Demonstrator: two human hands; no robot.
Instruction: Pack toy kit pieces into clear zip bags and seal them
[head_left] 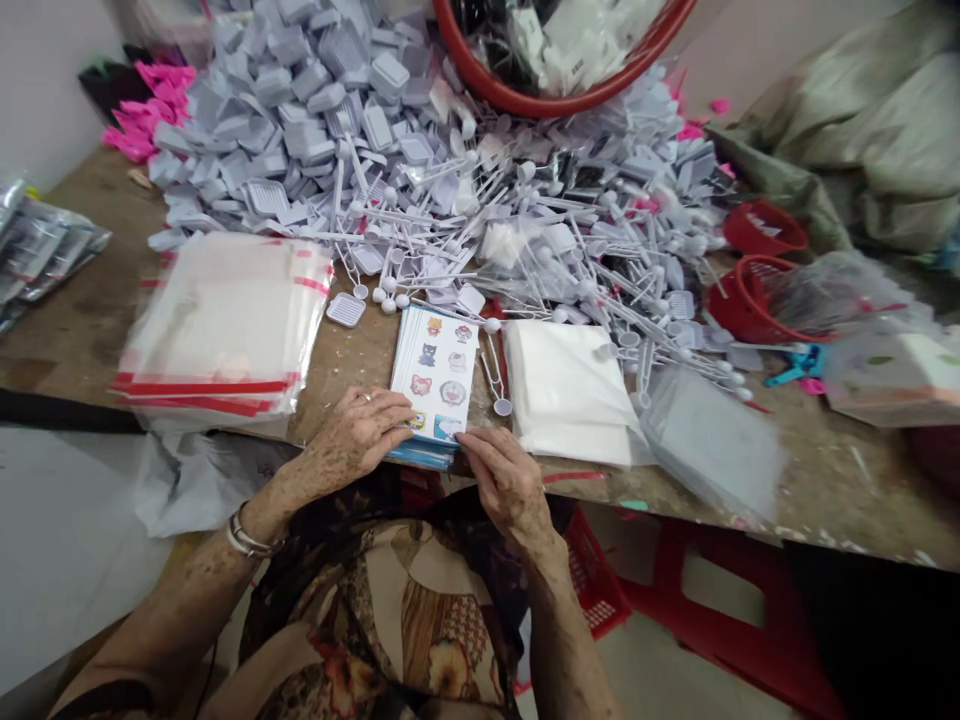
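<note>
A stack of sticker sheets [448, 345] printed with small cartoon figures lies at the table's front edge, its near side showing several blue-edged layers. My left hand [367, 430], with a ring and a bracelet at the wrist, rests its outstretched fingers on the stack's left edge near the lower corner. At the lower right corner, my right hand [510, 485] has thumb and forefinger closed on the top sheet's edge. Just right of the stack sit a white spoon-like plastic piece [502, 406] and a pile of thin white sheets [566, 385].
Red-edged clear bags [210, 320] lie to the left. Behind spreads a heap of pale plastic parts [300, 130], with a red basket [570, 100] above it. Clear plastic sleeves [712, 435] and small red baskets [750, 300] are at right. A red stool [720, 620] stands below the table.
</note>
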